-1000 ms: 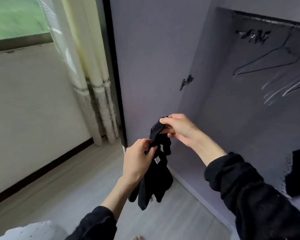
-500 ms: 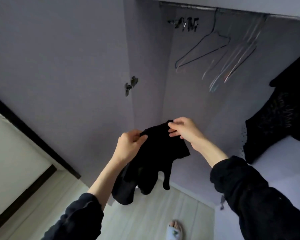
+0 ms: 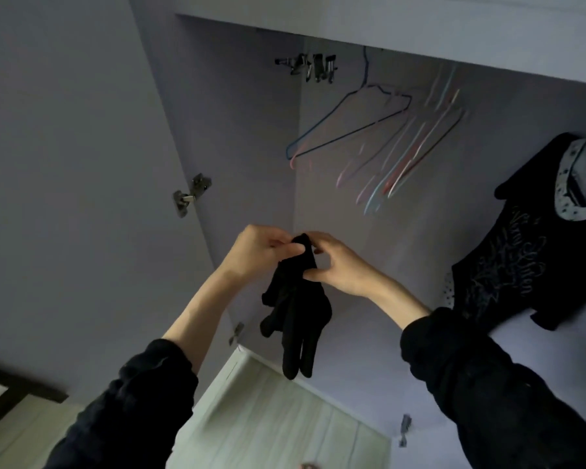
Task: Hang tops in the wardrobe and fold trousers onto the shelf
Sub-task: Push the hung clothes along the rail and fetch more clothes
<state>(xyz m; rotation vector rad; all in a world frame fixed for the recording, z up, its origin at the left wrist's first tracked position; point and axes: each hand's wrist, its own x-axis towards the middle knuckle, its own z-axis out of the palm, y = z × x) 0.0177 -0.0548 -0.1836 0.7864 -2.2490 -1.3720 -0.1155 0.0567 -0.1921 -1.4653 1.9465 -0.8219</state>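
Note:
A small black garment (image 3: pixel 296 309) hangs bunched in front of the open wardrobe. My left hand (image 3: pixel 257 253) pinches its top edge. Close beside it, my right hand (image 3: pixel 335 262) grips the same bunched top, thumb under the cloth. Both hands sit near mid-frame, below the hangers. Several empty wire hangers (image 3: pixel 386 143) hang on the rail above, tilted. A black printed top (image 3: pixel 535 252) hangs at the right inside the wardrobe.
The wardrobe door (image 3: pixel 82 164) stands open at the left, with a hinge (image 3: pixel 190 194) on its edge. Metal clips (image 3: pixel 312 66) hang at the rail's left end. Pale wood floor (image 3: pixel 268 418) lies below.
The view has tilted upward from the floor and curtain to the wardrobe's rail. My hands have come close together and risen, and the garment has gone from spread to bunched between them.

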